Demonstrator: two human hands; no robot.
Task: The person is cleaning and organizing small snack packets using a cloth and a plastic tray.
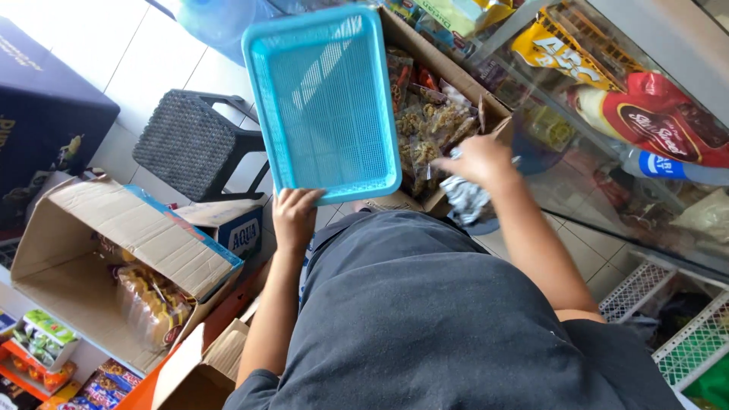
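Holding a blue mesh tray [323, 102] up by its near edge, we pinch it in our left hand [295, 216] over the open snack carton [448, 91].

Gripped at one edge only, the tray could tip or slip. Our right hand [480, 161] reaches into the carton's near corner, closed on a silvery packet [465, 199]; its fingers are hidden, and the tray covers much of the carton.
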